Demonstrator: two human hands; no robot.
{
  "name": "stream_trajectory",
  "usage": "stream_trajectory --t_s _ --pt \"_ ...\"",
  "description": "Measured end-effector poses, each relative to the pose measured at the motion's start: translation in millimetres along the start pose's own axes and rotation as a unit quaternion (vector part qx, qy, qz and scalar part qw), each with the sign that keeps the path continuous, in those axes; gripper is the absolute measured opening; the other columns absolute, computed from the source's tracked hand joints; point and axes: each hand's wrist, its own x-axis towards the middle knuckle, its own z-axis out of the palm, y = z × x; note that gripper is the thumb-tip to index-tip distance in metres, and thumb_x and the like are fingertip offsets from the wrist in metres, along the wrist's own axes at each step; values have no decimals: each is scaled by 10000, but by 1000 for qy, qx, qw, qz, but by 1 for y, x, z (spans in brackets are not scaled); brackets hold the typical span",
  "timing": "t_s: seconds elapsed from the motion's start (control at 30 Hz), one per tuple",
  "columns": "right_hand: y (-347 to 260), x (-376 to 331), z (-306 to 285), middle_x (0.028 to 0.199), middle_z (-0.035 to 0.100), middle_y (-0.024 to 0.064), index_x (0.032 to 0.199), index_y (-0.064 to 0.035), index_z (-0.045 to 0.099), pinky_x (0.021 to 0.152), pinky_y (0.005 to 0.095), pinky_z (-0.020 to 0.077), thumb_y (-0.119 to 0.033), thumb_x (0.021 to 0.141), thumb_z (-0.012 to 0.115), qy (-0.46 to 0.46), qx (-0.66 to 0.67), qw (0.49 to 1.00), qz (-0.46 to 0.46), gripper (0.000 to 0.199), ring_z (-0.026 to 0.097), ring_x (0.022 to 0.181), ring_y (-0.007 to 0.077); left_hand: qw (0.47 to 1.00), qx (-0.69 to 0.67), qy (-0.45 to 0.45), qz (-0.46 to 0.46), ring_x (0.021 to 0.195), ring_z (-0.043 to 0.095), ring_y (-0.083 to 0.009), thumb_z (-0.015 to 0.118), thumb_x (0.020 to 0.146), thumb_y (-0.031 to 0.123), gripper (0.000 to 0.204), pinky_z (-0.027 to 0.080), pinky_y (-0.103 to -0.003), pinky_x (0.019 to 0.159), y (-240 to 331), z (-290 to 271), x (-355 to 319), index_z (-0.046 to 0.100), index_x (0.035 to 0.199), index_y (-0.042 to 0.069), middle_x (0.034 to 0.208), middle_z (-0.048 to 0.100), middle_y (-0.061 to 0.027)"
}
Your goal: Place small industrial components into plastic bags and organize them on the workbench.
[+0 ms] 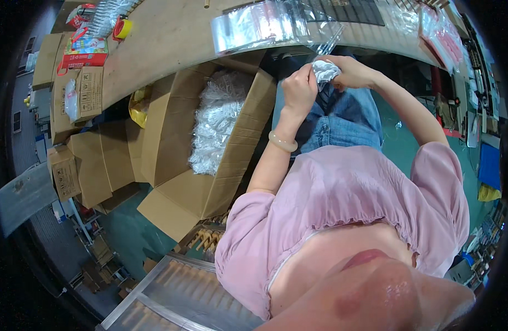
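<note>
Just off the table's near edge, above my lap, both hands meet at a crumpled white bundle (325, 70), which looks like thin film or cloth. My left hand (299, 91) is closed, its fingertips pinching the bundle's left side. My right hand (350, 71) curls around the other side, fingers partly hidden. A narrow clear plastic piece (332, 39) sticks up beyond my hands toward the table; whether it joins the bundle I cannot tell. A stack of clear plastic bags (259, 27) lies on the table just past my hands.
An open carton (160, 127) full of clear plastic pieces (218, 121) stands left of my legs. The brown table (166, 41) curves across the top. A yellow tape roll (123, 28) and a red box (86, 55) sit at its left, pink-tinted bags (444, 41) at its right.
</note>
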Motion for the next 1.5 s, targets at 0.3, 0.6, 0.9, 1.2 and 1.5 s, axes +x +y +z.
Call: stream_trajectory --t_s 0.3,0.6,0.9,1.2,1.5 --pt "-7 -7 -11 817 640 121 1304 -92 477 523 280 506 -19 727 646 19 -76 997 18 606 614 577 171 1000 14 0 -9 636 642 -334 608 815 92 117 515 -381 567 7 6 4 688 858 18 719 641 -187" --pt "-20 -7 -26 877 636 160 1196 -48 568 585 304 510 -16 703 672 3 -197 980 -13 504 623 641 217 1000 -13 -9 -19 655 653 -324 602 821 95 134 518 -361 591 13 0 12 692 882 17 740 648 -190" --pt "22 13 -25 819 486 102 993 15 632 727 326 463 16 691 624 7 -502 775 -385 302 515 875 271 975 -54 -192 100 697 650 -292 679 783 125 140 517 -348 608 -10 -32 14 687 902 50 794 666 -143" --pt "29 0 -30 876 571 92 949 -19 634 705 313 484 -13 768 627 32 -305 884 -353 181 580 813 226 975 -87 -121 164 700 663 -211 735 748 134 238 521 -291 624 -46 -56 9 696 978 88 825 693 -81" --pt "39 2 5 817 562 48 904 -15 635 658 248 460 -64 833 652 169 -42 972 -158 87 562 729 112 988 9 -156 18 610 657 -194 728 758 131 129 511 -277 596 -38 -73 16 722 873 73 738 688 -91"
